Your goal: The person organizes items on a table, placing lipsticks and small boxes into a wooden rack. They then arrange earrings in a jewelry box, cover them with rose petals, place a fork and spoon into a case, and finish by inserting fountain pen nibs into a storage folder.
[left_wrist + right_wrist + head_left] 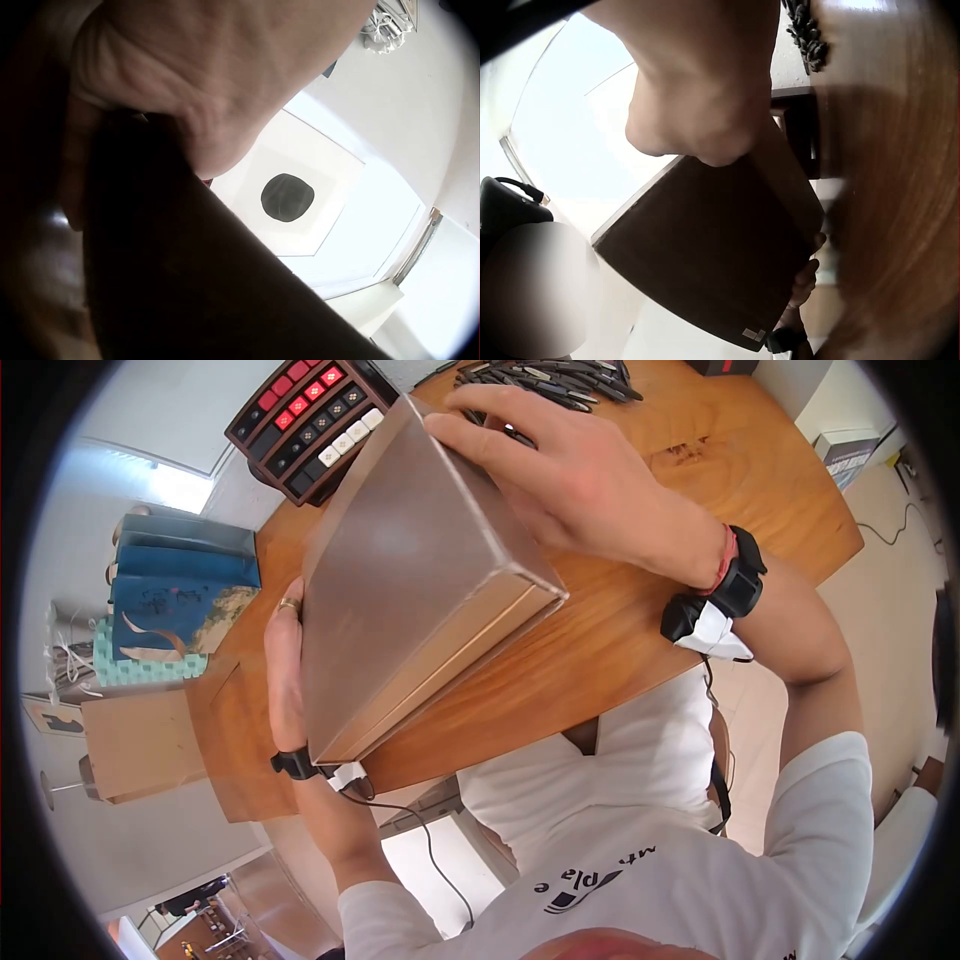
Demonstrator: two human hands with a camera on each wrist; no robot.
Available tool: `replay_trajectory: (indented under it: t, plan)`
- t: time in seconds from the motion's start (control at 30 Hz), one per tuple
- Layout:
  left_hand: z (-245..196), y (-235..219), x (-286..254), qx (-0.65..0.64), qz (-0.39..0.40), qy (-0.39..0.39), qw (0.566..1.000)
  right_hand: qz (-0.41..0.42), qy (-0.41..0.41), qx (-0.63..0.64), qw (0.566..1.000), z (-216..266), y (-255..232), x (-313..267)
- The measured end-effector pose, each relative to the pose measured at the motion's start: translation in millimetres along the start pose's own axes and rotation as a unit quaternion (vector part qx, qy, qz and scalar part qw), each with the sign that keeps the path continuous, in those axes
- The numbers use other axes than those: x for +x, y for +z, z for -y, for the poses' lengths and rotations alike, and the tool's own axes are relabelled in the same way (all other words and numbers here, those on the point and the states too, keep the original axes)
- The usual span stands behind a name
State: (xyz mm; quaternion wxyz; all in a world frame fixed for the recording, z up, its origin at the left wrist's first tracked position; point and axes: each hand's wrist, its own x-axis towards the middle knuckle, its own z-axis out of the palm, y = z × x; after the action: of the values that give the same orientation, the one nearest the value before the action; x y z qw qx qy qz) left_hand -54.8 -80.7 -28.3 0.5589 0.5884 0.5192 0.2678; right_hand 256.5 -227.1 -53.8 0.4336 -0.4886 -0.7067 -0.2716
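Note:
A large brown box (pixel 400 570) is held tilted over the wooden table, one corner pointing toward the person's right side. A pale seam runs along its near side. My left hand (pixel 285 670) grips the box's left edge; its fingertips mostly hide behind the box in the head view. From the right wrist view, the fingers of that left hand (pixel 804 283) curl round the box's edge. My right hand (pixel 590 480) holds the far upper edge, with fingers bent over it. In the left wrist view the box (pixel 195 262) is a dark shape beside the palm.
Behind the box stands a rack of red, black and white keycaps (pixel 320 420). A pile of black pens (pixel 560 380) lies at the table's back. On the left are a blue paper bag (pixel 165 585) and a cardboard box (pixel 145 745). A cable (pixel 430 850) trails from the left wrist.

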Motion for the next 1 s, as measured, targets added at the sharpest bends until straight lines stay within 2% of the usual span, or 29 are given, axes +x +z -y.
replay_trajectory:
  t: [0.13,0.27,0.33,0.5,0.57,0.6,0.67,0.7,0.73,0.77,0.83,0.9,0.97,1.0]
  plan:
    - [4.2,-4.9,13.5,0.041,-0.041,0.0,0.998,0.04,-0.006,0.013,0.999,-0.5,1.2,-3.8]
    - [9.6,-16.8,24.1,0.044,-0.029,-0.011,0.999,0.097,-0.03,0.022,0.995,-5.3,-7.5,-2.4]
    - [19.5,-23.0,30.8,0.06,-0.036,0.044,0.997,0.1,-0.042,0.021,0.994,-8.6,-10.0,-1.7]
    - [3.9,-4.1,15.2,0.057,-0.046,0.023,0.997,0.098,-0.034,0.035,0.994,-14.3,-10.5,-0.2]
    - [7.8,-5.6,18.1,0.034,-0.039,0.03,0.998,0.02,-0.006,0.11,0.994,-25.1,-4.0,1.2]
    - [11.8,-7.1,22.9,0.03,-0.036,0.041,0.998,0.021,-0.009,0.112,0.993,-31.2,9.6,3.3]
    - [19.8,-12.0,32.1,0.023,-0.033,0.054,0.998,-0.225,0.006,0.058,0.973,-39.3,40.8,9.6]
    - [24.1,-15.3,36.8,0.033,-0.014,0.082,0.996,-0.225,0.003,0.058,0.973,-25.2,25.6,13.2]
    - [27.9,-17.5,40.1,0.043,0.006,0.11,0.993,-0.109,0.149,0.171,0.968,-3.0,1.0,9.5]
    - [31.8,-19.0,41.9,0.039,0.004,0.112,0.993,0.013,0.287,0.275,0.918,14.5,-15.4,8.8]
    - [36.4,-21.4,43.6,0.122,0.002,0.121,0.985,0.033,0.248,0.309,0.918,23.0,-18.1,8.7]
    - [31.8,-9.9,35.2,0.144,-0.009,0.137,0.98,0.051,0.208,0.34,0.916,25.9,-22.9,9.6]
    - [26.6,-0.9,24.7,0.168,-0.015,0.154,0.973,0.079,0.102,0.313,0.941,30.5,-31.1,8.3]
    - [23.4,-0.2,20.9,0.188,0.007,0.134,0.973,0.113,0.103,0.353,0.923,35.2,-32.4,10.8]
